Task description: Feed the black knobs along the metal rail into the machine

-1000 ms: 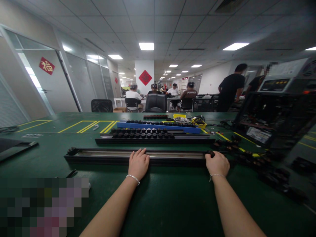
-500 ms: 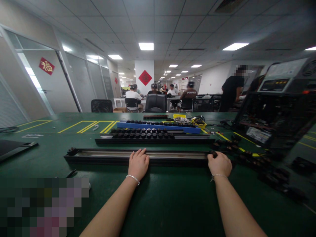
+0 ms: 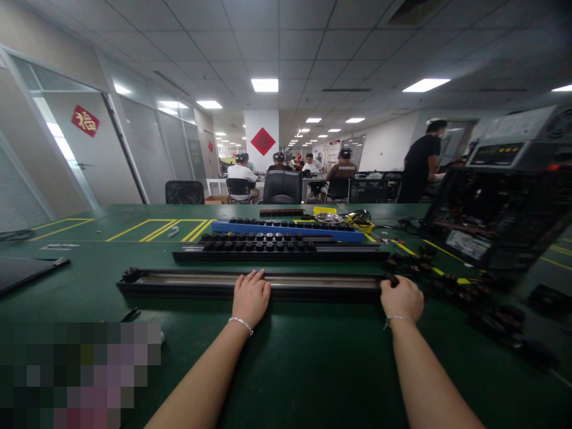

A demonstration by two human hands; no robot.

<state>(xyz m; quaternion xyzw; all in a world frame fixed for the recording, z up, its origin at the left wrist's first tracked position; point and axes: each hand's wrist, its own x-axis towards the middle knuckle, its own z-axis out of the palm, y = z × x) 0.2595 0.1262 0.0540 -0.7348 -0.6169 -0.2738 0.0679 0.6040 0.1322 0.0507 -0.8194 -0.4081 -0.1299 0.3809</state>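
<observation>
A long black rail with a silver channel (image 3: 187,281) lies across the green table (image 3: 295,363) in front of me. My left hand (image 3: 251,298) rests flat on the rail's near edge at its middle, fingers stretched out together. My right hand (image 3: 401,298) is curled at the rail's right end, its fingers closed on a small black part (image 3: 391,279) there. Each wrist wears a thin bracelet.
Behind the rail lie a second black rail carrying black knobs (image 3: 268,245) and a blue one (image 3: 286,227). Loose black parts (image 3: 465,298) trail off to the right, below an open dark machine (image 3: 500,208). A dark tray (image 3: 22,271) sits left. People work at far desks.
My right hand has slid slightly to the right along the rail's end. My left hand has stayed in place. A standing person at the far right has shifted.
</observation>
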